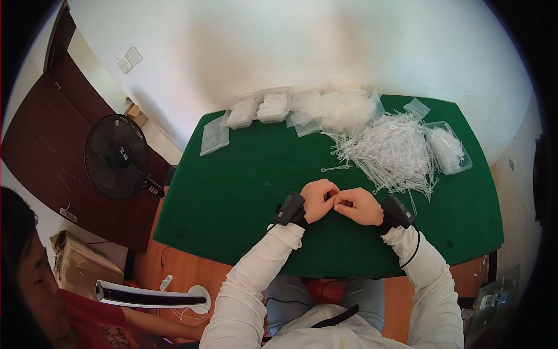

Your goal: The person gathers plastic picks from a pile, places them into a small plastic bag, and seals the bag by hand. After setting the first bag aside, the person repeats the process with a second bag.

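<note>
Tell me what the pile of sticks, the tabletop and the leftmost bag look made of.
Pile of sticks: probably clear, glossy plastic; the pieces look see-through with pale glints.
Tabletop: matte green, likely felt or another cloth; its surface hardly shines.
Leftmost bag: seemingly thin plastic film; green shows through it.

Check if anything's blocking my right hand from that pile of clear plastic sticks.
Nothing visible does. Between your right hand and the near edge of the pile of clear plastic sticks, only green tabletop shows. Your left hand is on the other side, out of that path.
</note>
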Tool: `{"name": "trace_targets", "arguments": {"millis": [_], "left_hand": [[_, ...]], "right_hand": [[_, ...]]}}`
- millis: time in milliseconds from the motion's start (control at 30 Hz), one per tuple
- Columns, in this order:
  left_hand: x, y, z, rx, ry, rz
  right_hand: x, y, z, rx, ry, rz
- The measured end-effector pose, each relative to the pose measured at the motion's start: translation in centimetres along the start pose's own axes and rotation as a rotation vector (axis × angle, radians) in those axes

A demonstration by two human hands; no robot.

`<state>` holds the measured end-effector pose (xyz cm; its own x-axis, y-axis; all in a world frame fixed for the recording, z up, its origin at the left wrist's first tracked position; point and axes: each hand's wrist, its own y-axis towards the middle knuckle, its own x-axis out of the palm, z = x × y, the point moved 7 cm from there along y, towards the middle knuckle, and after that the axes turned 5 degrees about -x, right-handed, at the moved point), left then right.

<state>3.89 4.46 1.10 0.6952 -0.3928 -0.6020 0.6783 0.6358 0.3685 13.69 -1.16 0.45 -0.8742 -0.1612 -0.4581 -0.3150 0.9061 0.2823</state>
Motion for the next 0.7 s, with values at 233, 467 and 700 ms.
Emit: {"name": "trace_targets", "arguments": {"millis": [233, 467, 700], "left_hand": [[0.3, 0.0, 0.1, 0.025, 0.033, 0.014], [0.0, 0.0, 0.3, 0.035, 0.007, 0.047], [-0.3, 0.1, 0.5, 0.031, 0.012, 0.034]], "right_hand": [[-0.5, -0.3, -1.0, 0.01, -0.036, 0.018], [-0.2, 0.1, -0.6, 0.006, -0.001, 0.019], [-0.3, 0.2, -0.9, 0.007, 0.022, 0.016]]}}
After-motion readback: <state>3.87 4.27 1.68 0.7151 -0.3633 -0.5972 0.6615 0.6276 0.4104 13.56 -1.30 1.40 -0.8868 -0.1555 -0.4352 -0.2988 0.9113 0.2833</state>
